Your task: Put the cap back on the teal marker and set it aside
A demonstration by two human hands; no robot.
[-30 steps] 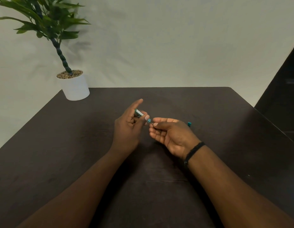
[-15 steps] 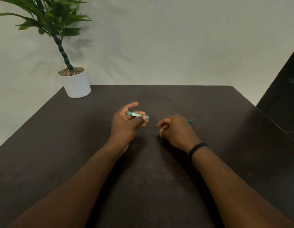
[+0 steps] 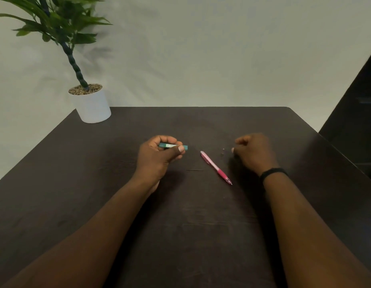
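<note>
Head view: your two forearms reach in from the near edge of the dark worktop (image 3: 201, 235).
Left hand: your left hand (image 3: 159, 156) grips a small teal case (image 3: 173, 145), fingers curled over it and thumb pressed along its front; the case lies level, its long axis running left to right, one end poking out toward the right.
Right hand: your right hand (image 3: 253, 152) hovers low with fingers curled inward; it is blurred, so you cannot tell whether they pinch anything.
Small piece: a tiny pale object (image 3: 222, 151) lies on the worktop just beside your right fingertips, too small to identify.
Pink pencil: the pink pencil (image 3: 215, 167) lies untouched between your hands, nearer the right one; its long axis runs diagonally, the capped end toward the far left, the tip toward the near right.
Thin lead: a fine dark line (image 3: 194, 170) lies on the worktop just left of the pencil, parallel to the near edge.
Key relation: the pencil sits left of and slightly nearer than your right hand.
Potted plant: a potted plant (image 3: 91, 104) stands at the far left corner, well apart.
</note>
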